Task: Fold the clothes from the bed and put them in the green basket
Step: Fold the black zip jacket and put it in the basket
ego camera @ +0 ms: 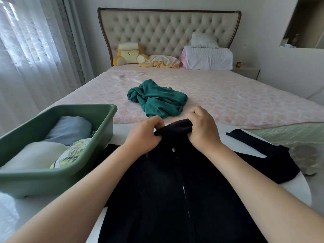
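Head view only. Green basket [57, 174] taken as reference; it sits on a white surface [52, 207] at the foot of the bed [245, 95]. Inside the basket: a folded light blue piece [70, 128] at the far end, a cream piece [33, 155] at the near end, and a leaf-print piece [73, 151] against the wall on the jacket side. Black jacket [175, 190] lies just beside the basket on the same white surface, front up, with the zip [184, 190] running down its middle (closed as far as can be seen). One sleeve [259, 146] is spread out on the side away from the basket. Left hand [143, 133], the one nearer the basket, has its fingers curled and pinches the jacket's collar [175, 127]. Right hand [201, 127], farther from the basket, grips the same collar from the other side, fingers bent over the bunched fabric. The two hands are close together but apart. Teal garment [157, 98] lies crumpled and unfolded on the bed, beyond the basket's far corner and past the hands. Well beyond the basket, against the tufted headboard [166, 30], are a yellow cushion [128, 53] and a white pillow stack [208, 57]. A sheer curtain [31, 50] hangs behind the basket's far side.
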`<state>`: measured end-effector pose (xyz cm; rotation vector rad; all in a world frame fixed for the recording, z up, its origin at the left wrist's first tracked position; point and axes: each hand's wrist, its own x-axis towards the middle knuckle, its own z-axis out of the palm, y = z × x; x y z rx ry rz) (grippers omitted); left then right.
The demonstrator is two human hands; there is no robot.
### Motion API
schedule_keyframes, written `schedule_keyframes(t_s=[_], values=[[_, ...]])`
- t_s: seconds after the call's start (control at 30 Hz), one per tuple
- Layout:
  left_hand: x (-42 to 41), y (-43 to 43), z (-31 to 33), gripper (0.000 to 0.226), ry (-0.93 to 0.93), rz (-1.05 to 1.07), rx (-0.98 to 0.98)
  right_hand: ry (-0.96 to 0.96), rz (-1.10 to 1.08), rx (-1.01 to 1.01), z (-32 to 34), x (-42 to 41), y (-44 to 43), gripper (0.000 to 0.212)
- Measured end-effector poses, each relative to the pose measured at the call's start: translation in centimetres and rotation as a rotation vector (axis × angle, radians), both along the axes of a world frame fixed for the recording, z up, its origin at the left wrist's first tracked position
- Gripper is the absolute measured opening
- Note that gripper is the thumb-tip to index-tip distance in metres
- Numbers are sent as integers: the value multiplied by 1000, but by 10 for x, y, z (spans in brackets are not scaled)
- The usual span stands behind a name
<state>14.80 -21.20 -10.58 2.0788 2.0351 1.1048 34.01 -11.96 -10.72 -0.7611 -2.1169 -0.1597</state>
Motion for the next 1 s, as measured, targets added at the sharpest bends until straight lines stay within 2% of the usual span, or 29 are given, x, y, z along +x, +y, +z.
schedule_keyframes(t_s=[0.07, 0.17, 0.27, 0.33, 0.4, 0.47, 0.53, 0.63, 0.67, 0.73, 0.8, 0.83, 0.93, 1.0], values=[[2, -3, 5, 33, 17, 29, 55, -103, 104, 154, 2, 1, -8, 25], [4, -13, 3, 41, 62, -103, -176, -434, 147, 197, -2, 2, -23, 32], [11, -27, -10, 35, 221, -242, -507, -772, 146, -100, -4, 5, -44, 38], [14, -36, -15, 28, 295, -308, -674, -892, 184, -300, -6, 12, -54, 36], [18, -44, -15, 28, 234, -386, -877, -945, 204, -544, -7, 22, -58, 26], [22, -53, -11, 30, 130, -423, -1052, -984, 205, -889, -6, 30, -59, 23], [23, -57, -11, 21, 25, -432, -1043, -953, 256, -1169, -1, 35, -61, 26], [20, -49, -14, 17, -79, -313, -756, -781, 309, -1369, 4, 36, -53, 37], [18, -43, -16, 19, -46, -234, -639, -682, 280, -1318, 5, 35, -50, 37], [11, -31, -22, 23, 78, -106, -465, -443, 77, -1015, -3, 30, -36, 32], [5, -20, -30, 35, 177, -52, -466, -309, -218, -672, -11, 27, -22, 23], [2, -15, -34, 41, 226, -22, -512, -288, -327, -609, -15, 27, -16, 25], [-2, -2, -46, 43, 319, 102, -565, -269, -532, -763, -24, 25, -2, 58], [-4, 2, -51, 43, 330, 149, -544, -188, -534, -916, -29, 21, 3, 54]])
